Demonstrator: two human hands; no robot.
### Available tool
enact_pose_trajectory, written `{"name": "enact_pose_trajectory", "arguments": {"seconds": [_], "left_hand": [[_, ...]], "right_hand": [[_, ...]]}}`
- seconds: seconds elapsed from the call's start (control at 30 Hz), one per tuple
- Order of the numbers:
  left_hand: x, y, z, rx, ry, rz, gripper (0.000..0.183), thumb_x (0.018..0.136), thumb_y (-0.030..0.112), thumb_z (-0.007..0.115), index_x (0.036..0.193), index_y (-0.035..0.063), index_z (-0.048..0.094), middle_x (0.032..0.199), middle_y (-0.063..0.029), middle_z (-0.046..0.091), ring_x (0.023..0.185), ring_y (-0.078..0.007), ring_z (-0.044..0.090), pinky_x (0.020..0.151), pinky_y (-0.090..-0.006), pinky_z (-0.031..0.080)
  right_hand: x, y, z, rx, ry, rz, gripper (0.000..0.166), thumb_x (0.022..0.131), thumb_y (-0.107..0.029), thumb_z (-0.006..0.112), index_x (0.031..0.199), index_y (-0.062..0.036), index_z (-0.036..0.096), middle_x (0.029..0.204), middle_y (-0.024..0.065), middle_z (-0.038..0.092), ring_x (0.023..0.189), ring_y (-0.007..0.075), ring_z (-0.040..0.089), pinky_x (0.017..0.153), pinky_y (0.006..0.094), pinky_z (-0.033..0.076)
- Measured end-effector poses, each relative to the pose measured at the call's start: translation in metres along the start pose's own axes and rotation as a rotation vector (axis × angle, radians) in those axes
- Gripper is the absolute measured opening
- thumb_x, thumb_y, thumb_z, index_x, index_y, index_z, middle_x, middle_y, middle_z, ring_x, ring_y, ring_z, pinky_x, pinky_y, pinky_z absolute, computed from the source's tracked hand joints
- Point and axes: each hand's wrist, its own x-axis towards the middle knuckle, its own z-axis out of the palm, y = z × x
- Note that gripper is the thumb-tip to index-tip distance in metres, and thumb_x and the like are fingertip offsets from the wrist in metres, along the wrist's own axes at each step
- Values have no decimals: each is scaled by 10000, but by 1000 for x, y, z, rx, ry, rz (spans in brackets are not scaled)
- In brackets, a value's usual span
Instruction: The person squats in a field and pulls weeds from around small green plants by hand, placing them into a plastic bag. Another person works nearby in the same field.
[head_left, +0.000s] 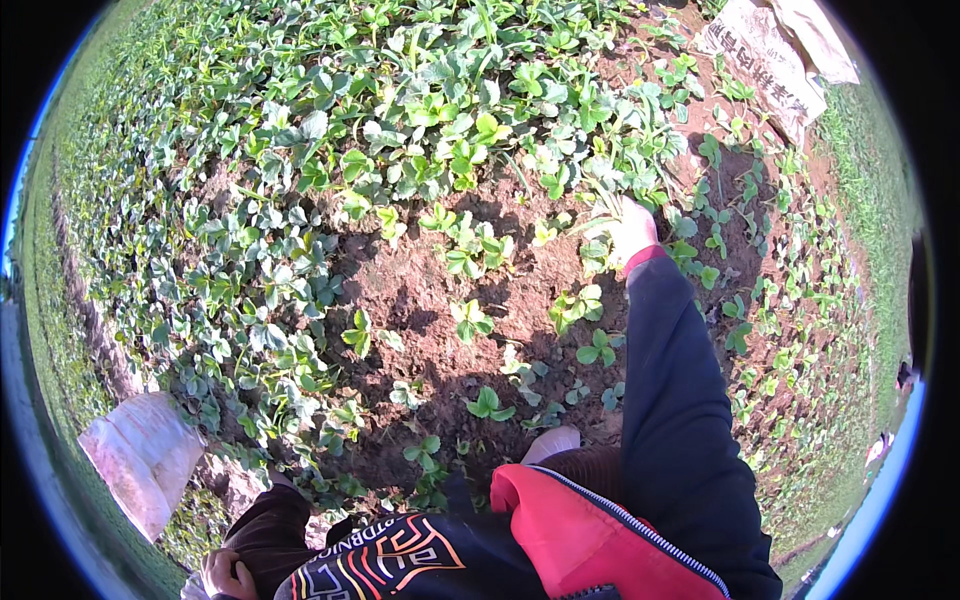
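My right hand (634, 227), at the end of a dark sleeve with a red cuff, reaches down among leafy green plants (469, 165) right of the middle. Narrow grass blades (598, 217) lie against its fingers; the leaves and glare hide whether it grips them. Low at the left edge of my body, my left hand (225, 574) rests by my dark-clad leg with its fingers curled. A whitish thing shows beside it, too little in view to name. Small low plants with toothed leaflets (471, 321) stand apart in the reddish-brown soil (405, 281) before me.
A pale woven sack (142, 457) lies at lower left. Another sack (765, 67), bearing writing, lies at upper right near a grass strip (862, 157). Dense foliage covers the upper and left ground. The tip of a light-coloured shoe (553, 442) shows near my open red-lined jacket.
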Motion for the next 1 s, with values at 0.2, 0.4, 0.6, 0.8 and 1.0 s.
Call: {"name": "enact_pose_trajectory", "arguments": {"seconds": [0.2, 0.4, 0.6, 0.8, 1.0], "left_hand": [[4, 1, 1, 6, -9, -49, 95, 641, 35, 530, 735, 45, 522, 757, -142, 540, 753, -337, 512, 708, -430, 409], [6, 2, 2, 19, -10, -16, 97, 638, 38, 528, 734, 48, 520, 749, -137, 534, 743, -336, 507, 700, -432, 405], [9, 6, 3, 16, -1, -15, 100, 633, 33, 526, 732, 48, 519, 745, -137, 532, 741, -335, 506, 699, -432, 405], [12, 12, 1, 41, -30, -15, 102, 634, 32, 524, 735, 45, 523, 743, -142, 533, 734, -336, 508, 698, -434, 405], [10, 8, 4, 39, -13, -29, 95, 639, 31, 521, 733, 45, 520, 744, -146, 535, 743, -339, 510, 696, -437, 406]], "right_hand": [[26, -16, 24, -954, 141, -349, 275, 737, -60, 535, 1011, -45, 546, 1008, 185, 575, 953, 343, 552, 812, 422, 454], [78, -12, 44, -912, 85, -206, 305, 852, -168, 432, 1058, 12, 566, 1076, 236, 559, 1008, 365, 531, 857, 409, 423], [81, 11, 55, -898, 146, -212, 509, 827, -371, 456, 1259, -102, 441, 1235, 162, 495, 1084, 331, 507, 899, 437, 401], [76, 1, 63, -359, 238, -18, 583, 804, -434, 507, 1321, -187, 399, 1242, 150, 505, 1070, 305, 525, 886, 435, 409], [76, -10, 59, -847, -6, -149, 405, 813, -237, 491, 1215, -194, 504, 1192, 102, 544, 1094, 282, 499, 908, 420, 405]]}}
